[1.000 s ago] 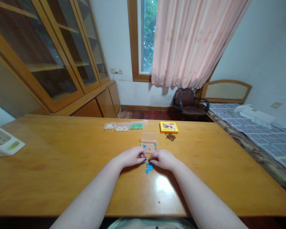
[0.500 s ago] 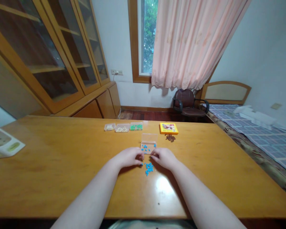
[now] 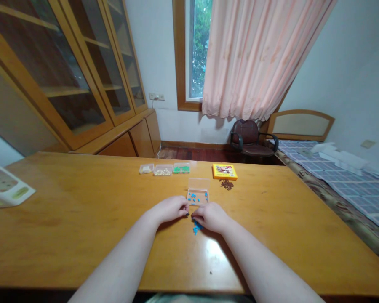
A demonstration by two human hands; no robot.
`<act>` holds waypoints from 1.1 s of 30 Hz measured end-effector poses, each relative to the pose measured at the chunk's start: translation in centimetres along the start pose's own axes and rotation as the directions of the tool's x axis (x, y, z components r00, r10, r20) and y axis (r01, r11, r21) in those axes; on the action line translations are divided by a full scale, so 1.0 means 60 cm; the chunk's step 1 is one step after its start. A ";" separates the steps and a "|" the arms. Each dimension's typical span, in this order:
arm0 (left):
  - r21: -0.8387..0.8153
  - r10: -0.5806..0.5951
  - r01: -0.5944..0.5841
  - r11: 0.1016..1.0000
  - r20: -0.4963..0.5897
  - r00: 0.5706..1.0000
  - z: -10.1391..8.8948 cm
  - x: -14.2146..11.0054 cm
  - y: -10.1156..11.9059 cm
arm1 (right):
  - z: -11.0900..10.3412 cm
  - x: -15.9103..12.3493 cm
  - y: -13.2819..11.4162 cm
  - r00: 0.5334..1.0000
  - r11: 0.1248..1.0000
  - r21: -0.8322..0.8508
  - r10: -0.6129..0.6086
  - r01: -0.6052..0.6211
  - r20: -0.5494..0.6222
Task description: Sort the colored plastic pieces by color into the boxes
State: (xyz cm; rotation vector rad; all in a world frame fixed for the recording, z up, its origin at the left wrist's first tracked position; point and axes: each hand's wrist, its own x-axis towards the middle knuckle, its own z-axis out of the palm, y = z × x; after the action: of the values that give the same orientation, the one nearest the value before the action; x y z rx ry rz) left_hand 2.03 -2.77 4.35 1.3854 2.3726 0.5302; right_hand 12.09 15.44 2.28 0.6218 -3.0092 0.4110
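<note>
My left hand [image 3: 173, 208] rests low over the table with thumb and fingers pinched together, a small dark-blue piece [image 3: 187, 214] at their tips. Facing it, my right hand [image 3: 212, 217] reaches down to the pile of small blue plastic pieces [image 3: 196, 229] and partly covers it. Its fingers are closed together; what is between them is too small to make out. Just beyond both hands lies a clear plastic box [image 3: 194, 203] with its lid raised. Several blue pieces [image 3: 193, 195] are scattered inside it.
Three clear boxes stand farther back: one with green pieces [image 3: 181, 169], one with cream pieces [image 3: 163, 171], one with pale pieces [image 3: 146, 169]. A yellow box [image 3: 225, 172] has brown pieces [image 3: 226, 185] before it. A white plastic object [image 3: 9, 185] sits at the table's left.
My right hand has moved left and toward me, from beside the clear box onto the blue pile. The left fingers have drawn closer together. The view has shifted slightly.
</note>
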 end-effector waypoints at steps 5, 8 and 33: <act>-0.022 -0.036 0.031 0.999 -0.342 0.939 0.008 0.016 -0.003 | -0.007 0.004 -0.017 1.000 0.996 -0.092 -0.003 0.005 0.020; -0.019 -0.043 0.039 0.999 -0.383 0.923 0.015 0.021 -0.005 | -0.009 0.005 -0.022 1.000 0.992 -0.129 0.002 0.000 0.016; 0.211 0.327 -0.314 0.926 -0.030 0.944 0.044 0.001 0.089 | -0.013 -0.018 0.038 0.789 0.927 0.269 0.367 -0.263 -0.493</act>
State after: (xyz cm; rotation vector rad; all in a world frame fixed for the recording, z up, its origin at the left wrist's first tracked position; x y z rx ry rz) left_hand 7.26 0.07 4.59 1.8959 2.3121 0.4281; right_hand 12.21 18.08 2.39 -0.0239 -2.5305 0.7477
